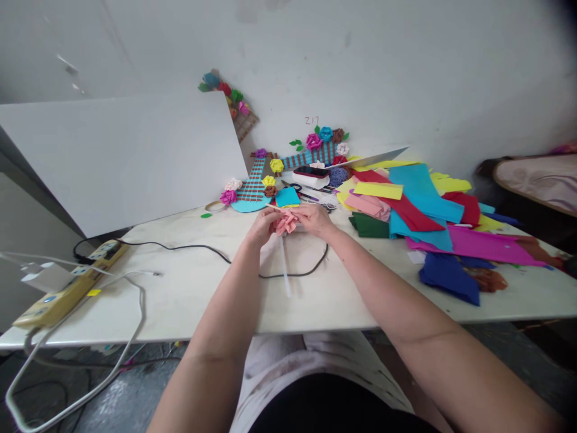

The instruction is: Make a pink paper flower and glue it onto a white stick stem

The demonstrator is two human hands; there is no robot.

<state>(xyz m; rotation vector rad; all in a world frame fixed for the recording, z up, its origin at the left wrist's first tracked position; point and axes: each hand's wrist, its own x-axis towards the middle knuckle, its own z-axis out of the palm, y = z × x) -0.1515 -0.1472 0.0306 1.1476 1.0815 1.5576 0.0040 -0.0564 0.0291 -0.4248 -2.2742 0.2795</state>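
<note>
Between my two hands, a little above the table, is a pink paper flower [287, 222] with ruffled petals. My left hand [264, 227] grips its left side with closed fingers. On the other side, my right hand [313, 219] pinches the flower's edge. A translucent white strip [285, 270], perhaps a glue stick, lies on the table below the flower, its upper end close under it. Just behind my hands sits a small stack of square paper [287, 196], blue on top.
Colourful crepe paper [424, 198] covers the right side. Decorated blue woven pieces [255, 183] with paper flowers stand behind, near a phone [311, 172] on a white box. A power strip [72, 285] with cables lies left; a white board [126, 156] leans at the back left.
</note>
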